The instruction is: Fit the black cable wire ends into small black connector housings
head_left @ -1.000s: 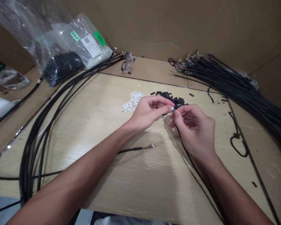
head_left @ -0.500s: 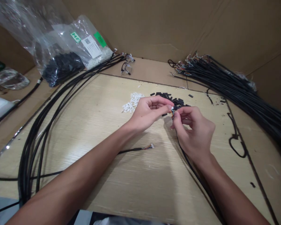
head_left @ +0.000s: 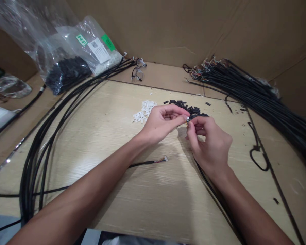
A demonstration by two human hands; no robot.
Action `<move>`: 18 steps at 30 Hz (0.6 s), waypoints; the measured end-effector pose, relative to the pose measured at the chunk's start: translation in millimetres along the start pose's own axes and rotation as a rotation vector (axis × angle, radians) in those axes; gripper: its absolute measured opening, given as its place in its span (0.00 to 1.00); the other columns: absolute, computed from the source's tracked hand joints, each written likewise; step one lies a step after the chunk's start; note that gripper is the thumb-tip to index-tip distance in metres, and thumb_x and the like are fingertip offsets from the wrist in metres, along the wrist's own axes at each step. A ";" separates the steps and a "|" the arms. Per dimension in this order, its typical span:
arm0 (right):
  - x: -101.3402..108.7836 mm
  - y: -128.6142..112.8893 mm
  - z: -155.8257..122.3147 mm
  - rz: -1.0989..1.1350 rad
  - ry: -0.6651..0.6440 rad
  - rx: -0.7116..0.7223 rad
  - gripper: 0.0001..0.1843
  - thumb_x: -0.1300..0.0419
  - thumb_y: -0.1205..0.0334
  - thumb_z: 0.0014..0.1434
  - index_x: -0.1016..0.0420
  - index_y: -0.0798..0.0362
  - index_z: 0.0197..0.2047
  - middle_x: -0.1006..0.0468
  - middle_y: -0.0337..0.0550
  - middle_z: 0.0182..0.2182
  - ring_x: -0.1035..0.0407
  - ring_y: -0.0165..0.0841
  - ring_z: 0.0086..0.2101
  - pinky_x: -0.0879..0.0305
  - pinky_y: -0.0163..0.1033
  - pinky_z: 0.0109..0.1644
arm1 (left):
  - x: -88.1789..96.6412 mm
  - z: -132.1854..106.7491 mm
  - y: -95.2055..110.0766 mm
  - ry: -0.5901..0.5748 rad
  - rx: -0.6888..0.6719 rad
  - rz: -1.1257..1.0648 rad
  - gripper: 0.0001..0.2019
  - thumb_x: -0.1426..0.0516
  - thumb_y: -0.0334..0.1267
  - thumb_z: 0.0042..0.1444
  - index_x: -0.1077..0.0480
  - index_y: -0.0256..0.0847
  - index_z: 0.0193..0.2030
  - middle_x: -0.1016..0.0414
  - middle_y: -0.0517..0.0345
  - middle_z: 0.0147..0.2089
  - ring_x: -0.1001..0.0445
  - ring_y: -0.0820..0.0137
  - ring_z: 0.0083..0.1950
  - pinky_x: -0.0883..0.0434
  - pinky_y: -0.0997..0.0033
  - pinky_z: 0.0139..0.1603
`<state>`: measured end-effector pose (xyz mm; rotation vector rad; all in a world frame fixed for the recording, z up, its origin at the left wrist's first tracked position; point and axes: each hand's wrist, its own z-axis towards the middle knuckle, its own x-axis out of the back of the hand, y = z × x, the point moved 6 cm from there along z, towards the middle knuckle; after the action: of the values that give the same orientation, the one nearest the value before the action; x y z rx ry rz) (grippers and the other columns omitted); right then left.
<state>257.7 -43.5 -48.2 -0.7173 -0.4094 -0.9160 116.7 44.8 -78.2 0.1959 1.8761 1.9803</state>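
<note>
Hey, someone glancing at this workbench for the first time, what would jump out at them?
At the centre, the left hand and right hand meet, pinching the tip of a thin black cable. Just behind them lie a heap of white connectors and a heap of black sleeves. A thick cable bundle fans across the far right.

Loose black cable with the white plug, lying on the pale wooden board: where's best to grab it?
Probably pinch the black sheath just behind the white plug, coming down from above: it lies flat on the wooden board, and the thin coloured wires look delicate.
</note>
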 end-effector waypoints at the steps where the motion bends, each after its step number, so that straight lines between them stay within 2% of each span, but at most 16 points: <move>1: -0.2 0.0 -0.3 -0.002 0.003 0.001 0.03 0.38 0.65 0.76 0.24 0.47 0.47 0.14 0.38 0.34 0.20 0.32 0.28 0.24 0.37 0.34 | 0.1 0.0 0.2 -0.001 -0.003 0.001 0.02 0.28 0.34 0.60 0.13 0.38 0.38 0.13 0.53 0.40 0.21 0.72 0.39 0.25 0.72 0.43; 9: -0.4 -0.1 -1.0 -0.059 0.000 0.001 0.03 0.39 0.64 0.76 0.24 0.47 0.47 0.14 0.38 0.33 0.21 0.33 0.28 0.24 0.39 0.34 | 0.7 1.0 -3.1 0.002 -0.039 0.050 0.02 0.29 0.34 0.59 0.13 0.40 0.39 0.17 0.55 0.34 0.25 0.73 0.34 0.28 0.71 0.38; 18: -0.1 -1.0 -0.8 -0.076 0.011 0.002 0.03 0.39 0.63 0.76 0.24 0.47 0.47 0.15 0.37 0.33 0.22 0.33 0.27 0.25 0.39 0.34 | 0.9 0.5 -2.7 -0.003 -0.034 0.047 0.03 0.28 0.35 0.59 0.13 0.39 0.38 0.17 0.55 0.34 0.26 0.73 0.34 0.28 0.71 0.37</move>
<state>256.8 -44.4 -48.3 -0.6986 -0.4300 -0.9906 116.7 45.6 -80.9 0.2350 1.8505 2.0400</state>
